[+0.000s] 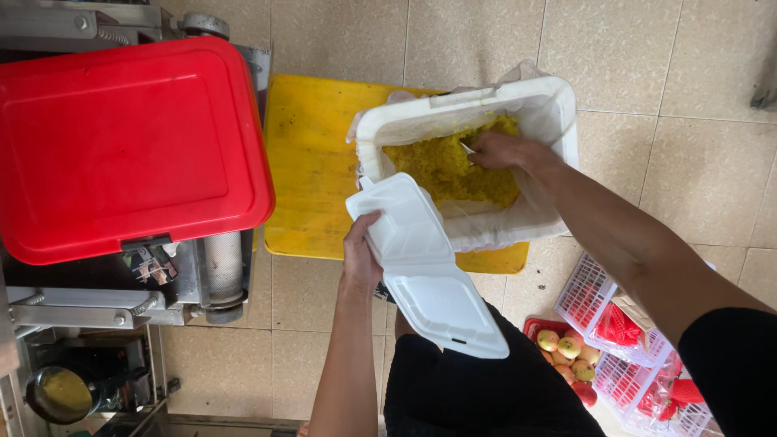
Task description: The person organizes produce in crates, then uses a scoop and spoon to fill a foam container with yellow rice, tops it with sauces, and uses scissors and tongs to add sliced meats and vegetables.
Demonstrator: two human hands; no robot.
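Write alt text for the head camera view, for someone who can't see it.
Seen from above, a person's right hand reaches into a white tub of yellow rice while the left hand holds an open white foam takeaway box at the tub's edge. A red lidded bin stands to the left.

Floor (696,162): beige speckled tiles, pale grout lines.
Left: metal machine (212,275) under a red lid (121,146).
Lower left: pot (61,394) of yellow liquid.
Lower right: pink-white baskets (595,295), apples (566,356).
Light: even, soft.
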